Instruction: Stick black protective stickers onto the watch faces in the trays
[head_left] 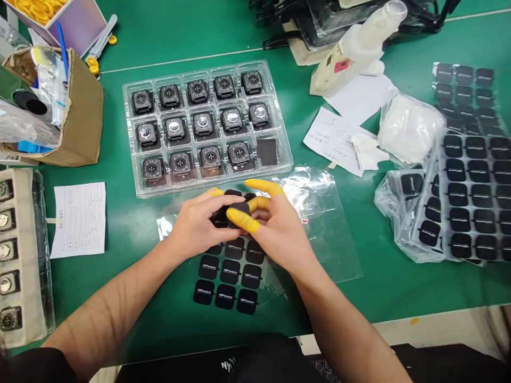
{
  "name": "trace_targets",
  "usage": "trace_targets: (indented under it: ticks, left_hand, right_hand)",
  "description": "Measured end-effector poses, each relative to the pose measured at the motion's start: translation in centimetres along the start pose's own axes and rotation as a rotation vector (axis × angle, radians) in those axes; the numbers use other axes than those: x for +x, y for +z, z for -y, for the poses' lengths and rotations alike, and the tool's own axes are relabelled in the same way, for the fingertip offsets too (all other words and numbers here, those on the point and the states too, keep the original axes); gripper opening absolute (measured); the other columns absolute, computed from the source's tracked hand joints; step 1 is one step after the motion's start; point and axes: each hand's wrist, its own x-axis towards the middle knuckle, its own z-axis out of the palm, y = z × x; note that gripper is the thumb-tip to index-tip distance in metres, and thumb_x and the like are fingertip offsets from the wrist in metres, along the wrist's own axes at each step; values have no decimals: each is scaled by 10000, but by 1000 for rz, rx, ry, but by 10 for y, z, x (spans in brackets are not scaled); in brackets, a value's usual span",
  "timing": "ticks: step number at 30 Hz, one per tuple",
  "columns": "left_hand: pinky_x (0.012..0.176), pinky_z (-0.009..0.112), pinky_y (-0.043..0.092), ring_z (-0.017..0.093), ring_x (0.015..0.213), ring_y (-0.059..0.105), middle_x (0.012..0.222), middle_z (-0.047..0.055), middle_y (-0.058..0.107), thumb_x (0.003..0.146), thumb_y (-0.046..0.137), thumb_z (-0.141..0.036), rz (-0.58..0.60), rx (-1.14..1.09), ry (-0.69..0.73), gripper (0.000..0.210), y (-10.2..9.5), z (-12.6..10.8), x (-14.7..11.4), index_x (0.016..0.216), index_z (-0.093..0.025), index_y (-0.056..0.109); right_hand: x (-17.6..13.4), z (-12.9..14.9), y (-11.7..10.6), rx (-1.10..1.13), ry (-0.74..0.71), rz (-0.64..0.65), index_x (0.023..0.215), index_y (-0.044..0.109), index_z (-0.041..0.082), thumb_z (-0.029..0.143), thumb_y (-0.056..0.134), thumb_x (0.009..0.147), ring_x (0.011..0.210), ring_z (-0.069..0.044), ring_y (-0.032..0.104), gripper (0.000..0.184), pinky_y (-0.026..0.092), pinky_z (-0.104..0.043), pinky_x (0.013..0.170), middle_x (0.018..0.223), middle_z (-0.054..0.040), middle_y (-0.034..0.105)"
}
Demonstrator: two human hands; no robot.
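Both hands meet over the middle of the bench. Between them is a black, rounded-square smartwatch body [238,214], mostly covered by the fingers. My left hand [199,221] is closed on its left side. Yellow finger cots cover several fingertips of my right hand [275,223], whose thumb presses on the near face while its index finger is raised. Below the hands lies a sheet of black square stickers [230,271] with white HiFuture lettering; its upper part is hidden. Just beyond, a clear plastic tray [209,178] holds several watch bodies back side up; its front right compartment shows a dark bottom.
Clear film [331,239] lies right of the hands. More sticker sheets [475,197], a white bag [411,127] and a white bottle [359,48] stand right. At left are a cardboard box [82,111], a paper slip [79,219] and another watch tray [27,319].
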Motion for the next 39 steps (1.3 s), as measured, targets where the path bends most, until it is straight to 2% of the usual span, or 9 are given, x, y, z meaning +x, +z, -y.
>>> trace_targets:
  ticks: [2, 6, 13, 18, 22, 26, 31, 35, 39]
  left_hand:
    - [771, 305, 646, 184, 854, 760, 1053, 33, 833, 765, 936, -279, -6, -16, -10, 442, 0, -1, 0, 1184, -235, 803]
    - [847, 335, 668, 205, 933, 786, 1104, 19, 840, 740, 935, -248, 21, -12, -24, 489, -2, -1, 1, 1208, -271, 797]
    - [847, 367, 707, 222, 903, 822, 1079, 59, 842, 772, 959, -368, -2, -186, -138, 503, -1, -1, 0, 1235, -253, 798]
    - [816, 349, 718, 209, 885, 829, 1074, 40, 842, 826, 916, -313, -9, -185, -125, 424, -1, -2, -1, 1228, -261, 791]
    - [788, 372, 731, 228, 843, 828, 1022, 31, 832, 837, 902, -328, -12, -172, -122, 378, -3, -4, 1, 1196, -264, 802]
    - [750, 365, 738, 243, 826, 835, 1001, 54, 813, 843, 888, -282, -16, -212, -134, 371, -4, -5, 2, 1198, -215, 808]
    - [815, 381, 746, 246, 872, 834, 1027, 61, 802, 796, 931, -279, -78, -286, -175, 441, -1, -2, 1, 1214, -226, 801]
    - [839, 385, 740, 228, 870, 820, 1046, 59, 800, 712, 996, -300, -70, -306, -174, 577, 0, 1, 1, 1251, -254, 797]
    - [795, 356, 726, 209, 845, 793, 1032, 67, 812, 722, 985, -340, -54, -202, -115, 584, 0, 2, 1, 1266, -243, 797]
  right_hand:
    - [1, -4, 4, 8, -21, -9, 1301, 567, 287, 643, 795, 854, 659, -180, 668, 615, 607, -351, 623, 788, 29, 671]
    - [-3, -5, 8, -48, -101, 52, 1296, 603, 288, 602, 863, 797, 772, -209, 702, 644, 616, -377, 687, 890, 1, 725]
    - [58, 37, -31, -418, -459, -389, 1005, 705, 259, 526, 637, 1018, 905, -236, 680, 277, 565, -410, 807, 967, -62, 720]
    - [91, 43, -28, -962, -711, -365, 1041, 790, 204, 399, 669, 1005, 1155, -353, 585, 232, 512, -556, 990, 1137, -163, 636]
    - [94, 45, -6, -1045, -627, -236, 1086, 792, 173, 498, 793, 924, 1017, -319, 628, 364, 562, -499, 895, 1089, -142, 614]
    - [89, 62, -3, -859, -466, -137, 975, 794, 188, 442, 959, 757, 856, -252, 668, 373, 592, -466, 850, 1009, -91, 687]
    - [35, 56, -13, -246, -284, 94, 942, 807, 255, 519, 934, 761, 792, -217, 745, 344, 661, -416, 799, 925, -37, 792]
    - [-1, 26, -11, 112, -191, 31, 797, 770, 299, 474, 988, 693, 840, -247, 770, 298, 698, -432, 778, 938, -36, 791]
    - [-2, 7, -4, 115, -63, 7, 958, 791, 349, 428, 1013, 658, 810, -248, 759, 381, 710, -441, 723, 1063, -41, 757]
